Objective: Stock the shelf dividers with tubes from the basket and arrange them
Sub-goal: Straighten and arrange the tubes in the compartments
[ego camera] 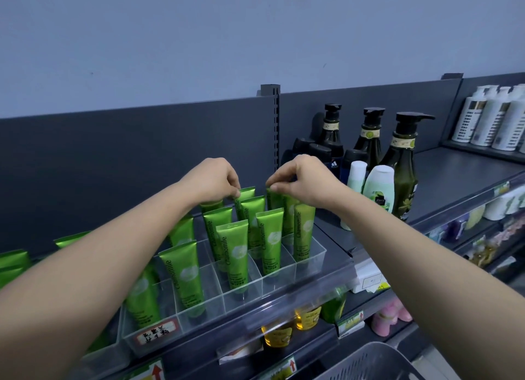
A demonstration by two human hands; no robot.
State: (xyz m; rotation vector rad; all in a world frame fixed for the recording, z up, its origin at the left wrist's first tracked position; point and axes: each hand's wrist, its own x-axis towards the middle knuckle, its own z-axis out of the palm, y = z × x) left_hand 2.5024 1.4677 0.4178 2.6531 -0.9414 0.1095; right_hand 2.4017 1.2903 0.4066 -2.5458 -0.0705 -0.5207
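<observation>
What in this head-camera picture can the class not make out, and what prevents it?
Basket: head view, cut off by the bottom edge; contents unseen.
Back-row tubes: head view, tops covered by the left hand and right hand.
Small print on the front tube: head view, too small.
Tray label: head view, blurred.

The green tubes (pixel 235 254) in front of me say "Chamomile" down their sides. The clear divider tray (pixel 278 283) has a red-edged sticker (pixel 155 332) with handwritten signs I can't read. A dark bottle (pixel 326 154) may show the adidas mark. The shelf tags (pixel 156 373) below have red arrows.
</observation>
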